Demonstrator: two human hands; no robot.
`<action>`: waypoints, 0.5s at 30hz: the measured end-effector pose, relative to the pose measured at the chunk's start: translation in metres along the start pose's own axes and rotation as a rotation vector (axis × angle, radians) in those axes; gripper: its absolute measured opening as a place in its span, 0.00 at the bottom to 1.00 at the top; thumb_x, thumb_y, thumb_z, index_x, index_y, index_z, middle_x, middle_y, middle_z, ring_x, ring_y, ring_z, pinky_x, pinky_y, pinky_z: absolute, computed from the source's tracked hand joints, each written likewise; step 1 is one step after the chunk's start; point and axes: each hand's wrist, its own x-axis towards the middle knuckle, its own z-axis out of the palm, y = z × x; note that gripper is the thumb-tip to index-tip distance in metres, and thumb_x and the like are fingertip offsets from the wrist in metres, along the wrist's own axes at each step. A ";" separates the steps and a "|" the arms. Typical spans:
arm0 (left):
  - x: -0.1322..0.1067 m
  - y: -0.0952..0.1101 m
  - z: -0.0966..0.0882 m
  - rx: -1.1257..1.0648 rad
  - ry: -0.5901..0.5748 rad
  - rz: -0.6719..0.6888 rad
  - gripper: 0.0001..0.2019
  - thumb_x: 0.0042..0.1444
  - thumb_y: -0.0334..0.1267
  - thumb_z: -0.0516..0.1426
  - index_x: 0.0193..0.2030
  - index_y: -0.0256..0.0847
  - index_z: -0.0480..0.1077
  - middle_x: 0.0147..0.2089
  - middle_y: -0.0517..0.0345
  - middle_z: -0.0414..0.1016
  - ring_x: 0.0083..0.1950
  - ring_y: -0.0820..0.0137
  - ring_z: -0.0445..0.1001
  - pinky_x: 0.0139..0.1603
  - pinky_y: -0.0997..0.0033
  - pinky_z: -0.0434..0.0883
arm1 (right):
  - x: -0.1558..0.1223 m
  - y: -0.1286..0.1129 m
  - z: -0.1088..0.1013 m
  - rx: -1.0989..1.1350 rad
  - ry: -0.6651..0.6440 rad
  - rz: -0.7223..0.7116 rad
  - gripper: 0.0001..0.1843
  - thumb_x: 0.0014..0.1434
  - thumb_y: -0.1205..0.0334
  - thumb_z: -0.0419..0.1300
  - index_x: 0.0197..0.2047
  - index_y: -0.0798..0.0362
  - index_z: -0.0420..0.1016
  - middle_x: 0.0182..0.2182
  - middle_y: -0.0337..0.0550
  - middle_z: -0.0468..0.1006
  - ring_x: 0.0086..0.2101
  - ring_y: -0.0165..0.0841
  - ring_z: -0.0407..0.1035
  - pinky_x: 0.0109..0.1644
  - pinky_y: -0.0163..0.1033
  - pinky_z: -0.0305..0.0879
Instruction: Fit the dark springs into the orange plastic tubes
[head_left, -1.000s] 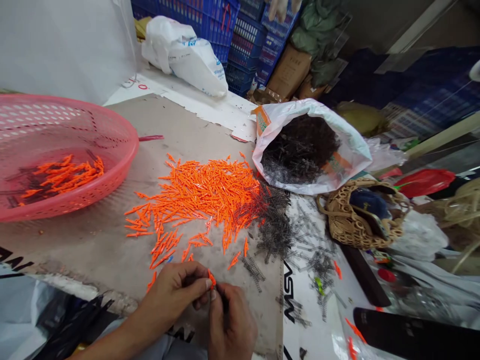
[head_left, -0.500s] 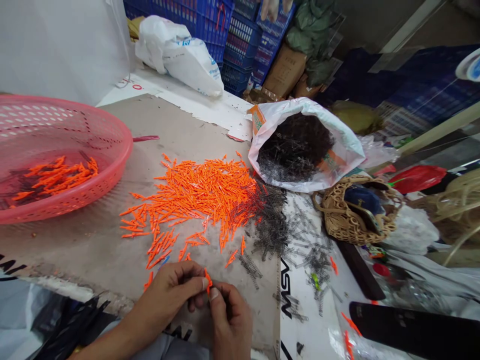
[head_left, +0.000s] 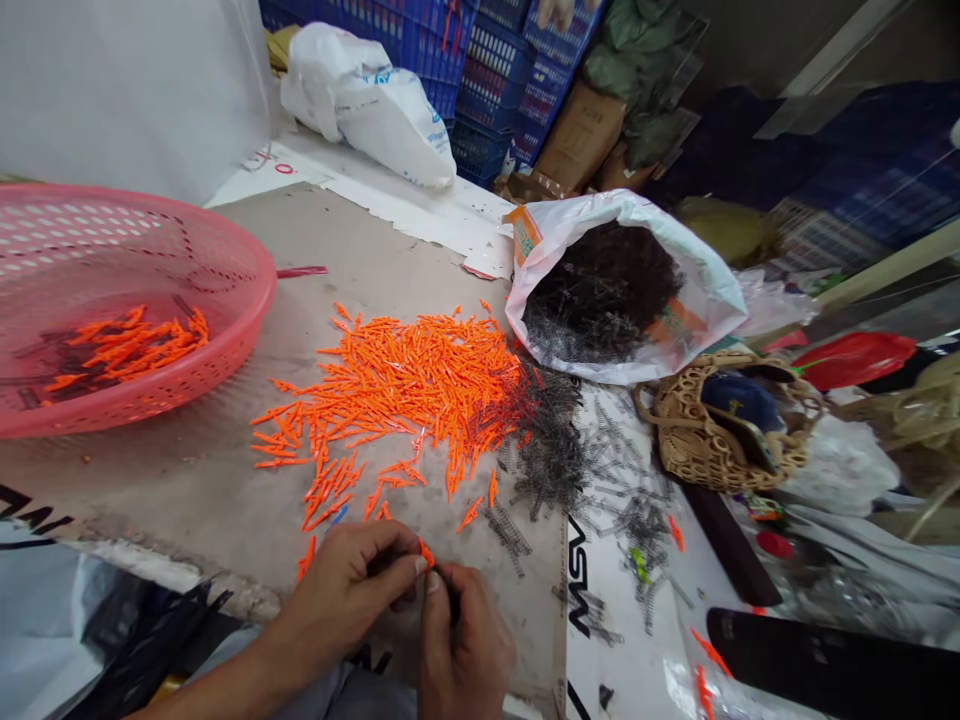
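Observation:
My left hand (head_left: 352,588) and my right hand (head_left: 461,640) meet at the near edge of the cardboard. The left fingers pinch a small orange plastic tip (head_left: 426,552). The right fingers are closed against it on something thin and dark that I cannot make out. Just beyond them lies a wide heap of orange tips (head_left: 409,385), and to its right a scatter of small dark metal springs (head_left: 551,450).
A pink plastic basket (head_left: 232,300) at left holds several orange pieces. A white bag of springs (head_left: 697,290) lies open at the back right, a woven basket (head_left: 675,455) beside it. Blue crates (head_left: 487,70) and a white sack (head_left: 375,105) stand behind.
Both hands stay pinched together around the orange tip; only small finger shifts and a slight camera wobble show.

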 end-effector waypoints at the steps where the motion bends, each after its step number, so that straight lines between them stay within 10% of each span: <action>1: 0.000 0.000 0.000 0.026 0.005 0.011 0.11 0.49 0.43 0.56 0.22 0.40 0.72 0.20 0.62 0.70 0.24 0.71 0.68 0.26 0.74 0.64 | 0.000 0.000 0.000 0.004 -0.005 0.012 0.09 0.64 0.62 0.55 0.33 0.47 0.75 0.27 0.35 0.77 0.29 0.29 0.70 0.35 0.31 0.62; 9: 0.001 -0.010 0.000 -0.166 -0.054 -0.066 0.11 0.50 0.43 0.57 0.22 0.39 0.71 0.20 0.63 0.69 0.24 0.72 0.67 0.26 0.75 0.64 | 0.004 0.002 0.000 0.166 -0.110 0.232 0.14 0.62 0.54 0.54 0.31 0.49 0.77 0.25 0.38 0.78 0.28 0.31 0.69 0.34 0.34 0.61; 15: 0.003 -0.006 -0.003 -0.315 -0.107 -0.186 0.11 0.48 0.43 0.59 0.21 0.39 0.70 0.16 0.63 0.68 0.20 0.75 0.63 0.23 0.76 0.60 | 0.009 0.014 0.002 0.742 -0.390 0.642 0.14 0.55 0.50 0.56 0.27 0.52 0.69 0.16 0.34 0.67 0.17 0.25 0.53 0.22 0.31 0.50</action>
